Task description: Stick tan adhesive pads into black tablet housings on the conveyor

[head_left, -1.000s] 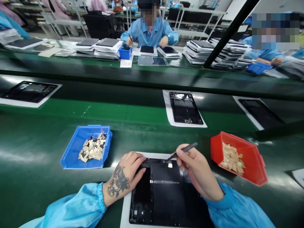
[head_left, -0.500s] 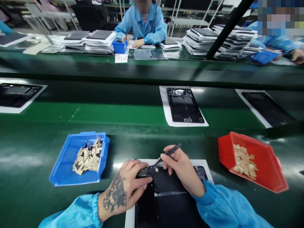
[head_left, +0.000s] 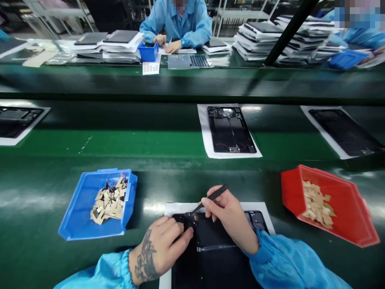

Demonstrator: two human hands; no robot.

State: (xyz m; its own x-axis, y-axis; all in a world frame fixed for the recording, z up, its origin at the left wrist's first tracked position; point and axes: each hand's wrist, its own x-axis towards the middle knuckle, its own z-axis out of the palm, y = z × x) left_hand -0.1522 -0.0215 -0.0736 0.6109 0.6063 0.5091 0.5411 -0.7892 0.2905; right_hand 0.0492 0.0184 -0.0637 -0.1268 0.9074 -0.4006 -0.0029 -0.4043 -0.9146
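An opened black tablet housing (head_left: 222, 265) lies on a white sheet (head_left: 269, 216) in front of me. My right hand (head_left: 230, 218) is closed around dark tweezers (head_left: 218, 192), which slant down and left. Their tip meets the housing near its upper left corner, beside small parts. My left hand (head_left: 164, 249), tattooed on the back, rests over the housing's left side. Its fingers are bent and close together, with the foremost fingertip just below the tweezers' tip. Whatever lies under those fingers is hidden.
A blue bin (head_left: 70, 216) of beige-backed pieces stands left; a red bin (head_left: 345, 204) of tan pieces stands right. Beyond are more tablet housings on sheets, one (head_left: 231, 132) straight ahead. Across the bench, a person in blue (head_left: 177, 24) sits near paper stacks (head_left: 255, 44).
My left hand has drawn back slightly from the housing's upper left corner, its fingers more curled, uncovering the corner. The tweezers' tip has shifted a little left and down. The view has shifted slightly.
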